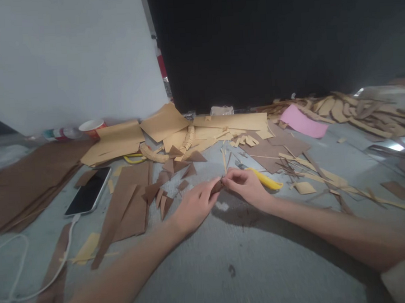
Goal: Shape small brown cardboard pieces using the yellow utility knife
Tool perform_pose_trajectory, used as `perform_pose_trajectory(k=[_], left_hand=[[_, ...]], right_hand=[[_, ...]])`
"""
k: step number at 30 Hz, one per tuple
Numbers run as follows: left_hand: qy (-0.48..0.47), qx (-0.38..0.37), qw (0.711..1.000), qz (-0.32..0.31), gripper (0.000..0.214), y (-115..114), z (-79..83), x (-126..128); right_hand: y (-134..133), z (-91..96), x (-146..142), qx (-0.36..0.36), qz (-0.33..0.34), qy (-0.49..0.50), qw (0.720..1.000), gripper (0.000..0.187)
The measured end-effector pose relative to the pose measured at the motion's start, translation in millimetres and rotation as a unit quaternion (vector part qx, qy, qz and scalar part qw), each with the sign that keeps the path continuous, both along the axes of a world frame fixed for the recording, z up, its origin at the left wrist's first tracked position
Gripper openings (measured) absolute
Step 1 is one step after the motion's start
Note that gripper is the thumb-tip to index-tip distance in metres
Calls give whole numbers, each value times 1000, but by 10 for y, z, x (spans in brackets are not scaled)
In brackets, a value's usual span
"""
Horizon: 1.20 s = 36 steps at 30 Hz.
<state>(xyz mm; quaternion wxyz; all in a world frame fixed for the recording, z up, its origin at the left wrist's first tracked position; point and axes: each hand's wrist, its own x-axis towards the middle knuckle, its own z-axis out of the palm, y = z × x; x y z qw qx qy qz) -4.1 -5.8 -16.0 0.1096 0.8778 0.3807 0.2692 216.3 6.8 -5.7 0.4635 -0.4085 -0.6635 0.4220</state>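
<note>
My left hand (194, 205) and my right hand (245, 185) meet over the grey floor, both pinching a small brown cardboard piece (217, 187) between their fingertips. A yellow-handled cutter (265, 180) lies just behind my right hand, partly hidden by it. Several brown cardboard triangles (164, 196) are scattered to the left of my left hand.
A phone (88, 192) on a white cable (14, 265) lies at the left beside long brown cardboard strips (124, 210). Tan cardboard sheets (167, 121), a pink sheet (303, 122) and many scraps line the dark wall. A red paper cup (91, 127) stands far left.
</note>
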Motion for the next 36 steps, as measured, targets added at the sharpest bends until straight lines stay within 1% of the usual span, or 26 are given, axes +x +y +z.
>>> perform_pose_trajectory(k=[4, 7, 10, 13, 17, 21, 25, 26, 28, 30, 31, 34, 36], left_hand=[[-10, -6, 1000, 1, 41, -3, 7, 0], [-16, -12, 1000, 4, 41, -2, 10, -2], [-18, -17, 1000, 4, 41, 1, 12, -1], [-17, -26, 999, 10, 41, 1, 7, -1], [-28, -34, 999, 24, 42, -2, -18, -9], [-38, -33, 999, 21, 41, -11, -19, -14], [-30, -50, 998, 16, 40, -21, 33, -3], [-28, -60, 998, 19, 40, -21, 45, 0], [-31, -75, 996, 32, 42, -21, 56, 4], [-38, -84, 995, 44, 43, -19, 47, 3], [-42, -86, 994, 49, 44, -18, 39, 2], [-43, -86, 994, 57, 47, -17, 21, -4], [-38, -83, 994, 54, 48, -19, 25, -7]], right_hand=[[12, -16, -24, -46, -11, 34, 998, 41], [10, -20, -34, -51, -17, 47, 997, 36], [-1, -21, -31, -14, -24, 33, 999, 32], [-26, -14, -23, 50, -38, 4, 998, 25], [-72, 13, -15, 115, -24, -30, 993, 17], [-83, 30, -5, 133, -7, -38, 990, 14], [-63, 21, -2, 119, 31, -48, 991, 18], [-61, 16, -6, 119, 25, -53, 991, 18], [-65, 4, -17, 138, -13, -67, 988, 14], [-79, -10, -30, 181, -50, -82, 979, 8], [-89, -18, -35, 203, -57, -88, 974, 6], [-118, -47, -39, 251, -47, -96, 962, 8], [-132, -67, -35, 259, -36, -103, 960, 10]])
